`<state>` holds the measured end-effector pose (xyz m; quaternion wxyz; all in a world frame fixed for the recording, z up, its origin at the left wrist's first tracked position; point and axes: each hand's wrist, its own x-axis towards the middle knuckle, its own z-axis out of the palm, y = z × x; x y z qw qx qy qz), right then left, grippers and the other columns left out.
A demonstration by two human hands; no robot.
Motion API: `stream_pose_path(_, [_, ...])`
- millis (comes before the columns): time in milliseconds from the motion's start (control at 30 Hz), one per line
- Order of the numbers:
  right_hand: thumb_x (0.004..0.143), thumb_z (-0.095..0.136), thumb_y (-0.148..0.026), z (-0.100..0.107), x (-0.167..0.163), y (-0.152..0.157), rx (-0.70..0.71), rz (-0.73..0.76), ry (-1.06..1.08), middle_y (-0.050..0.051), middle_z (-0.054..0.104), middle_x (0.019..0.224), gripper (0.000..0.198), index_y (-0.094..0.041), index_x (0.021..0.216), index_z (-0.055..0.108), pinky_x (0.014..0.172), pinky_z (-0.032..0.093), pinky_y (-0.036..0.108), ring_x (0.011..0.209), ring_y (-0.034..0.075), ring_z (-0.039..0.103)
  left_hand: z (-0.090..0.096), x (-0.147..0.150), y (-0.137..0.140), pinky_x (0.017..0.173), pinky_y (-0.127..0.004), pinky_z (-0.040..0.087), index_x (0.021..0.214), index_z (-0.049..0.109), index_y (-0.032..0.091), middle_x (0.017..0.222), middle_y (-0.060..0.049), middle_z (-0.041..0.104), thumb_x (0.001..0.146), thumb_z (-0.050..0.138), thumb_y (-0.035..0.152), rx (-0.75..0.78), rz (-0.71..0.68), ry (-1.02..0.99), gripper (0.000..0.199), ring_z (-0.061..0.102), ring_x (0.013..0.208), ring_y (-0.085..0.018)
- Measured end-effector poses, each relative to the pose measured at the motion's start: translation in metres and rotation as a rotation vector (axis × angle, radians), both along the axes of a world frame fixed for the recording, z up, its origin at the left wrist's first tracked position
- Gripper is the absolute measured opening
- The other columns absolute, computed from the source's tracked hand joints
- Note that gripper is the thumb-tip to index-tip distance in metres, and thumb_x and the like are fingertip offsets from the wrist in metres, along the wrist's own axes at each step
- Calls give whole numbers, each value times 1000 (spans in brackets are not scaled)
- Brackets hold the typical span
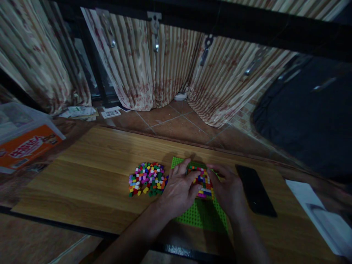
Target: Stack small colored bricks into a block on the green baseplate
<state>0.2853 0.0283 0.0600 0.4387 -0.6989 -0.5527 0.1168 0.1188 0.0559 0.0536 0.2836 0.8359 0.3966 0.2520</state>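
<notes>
A green studded baseplate point(192, 217) lies on the wooden table, and a block built of small multicoloured toy bricks point(204, 182) stands on it. My left hand point(180, 187) grips the block's left side, its fingers bent over the far edge and its thumb towards the top. From the right, my right hand point(227, 187) holds the block, its fingers curled at the far right corner. Both hands hide parts of the block, and any single brick between the fingertips is too small to make out. Left of my left hand lies a pile of loose coloured bricks point(148, 179).
A black phone point(255, 190) lies right of the baseplate on the wooden table point(90, 176). White paper or packaging point(316, 212) is at the right end. A plastic box with an orange label point(30, 143) stands at the left. A dark bar point(176, 14) crosses above, before striped curtains point(137, 62).
</notes>
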Motion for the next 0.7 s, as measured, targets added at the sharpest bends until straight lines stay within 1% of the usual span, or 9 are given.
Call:
stream_pose_path(100, [82,58,-41,-4,-1,3,-30,-43,68,9,71,95,28,-18,90,73,81,50,38,87,22,65,0,0,0,108,-53,37,127,59,25,152,-12,33,89,53,32,-4,-2,9,39,40,133,-32])
stream_pose_path(267, [80,60,-40,-11,-4,6,-61,-39,112,8,72,93,26,-19,87,73,84,49,39,87,22,65,0,0,0,108,-54,37,128,58,29,150,-9,37,88,54,31,1,-2,7,40,41,132,-31])
stream_pose_path(400, [79,61,-40,-12,-4,6,-92,-47,149,8,72,95,27,-19,89,73,81,49,38,85,22,65,-2,0,0,109,-52,36,127,59,26,150,-10,37,88,54,32,16,-1,2,40,40,133,-31])
stream_pose_path(567, [77,61,-39,-10,-6,7,-106,-68,126,8,73,89,25,-19,83,74,75,50,35,79,21,66,-3,1,-1,109,-52,36,128,58,26,150,-10,36,89,53,30,21,-1,4,40,41,133,-31])
stream_pose_path(700, [76,58,-36,-7,-8,8,-96,-73,90,7,73,86,24,-19,79,74,74,50,34,77,21,66,-3,1,-1,109,-51,36,129,57,25,151,-11,35,90,51,29,26,-5,15,40,40,134,-30])
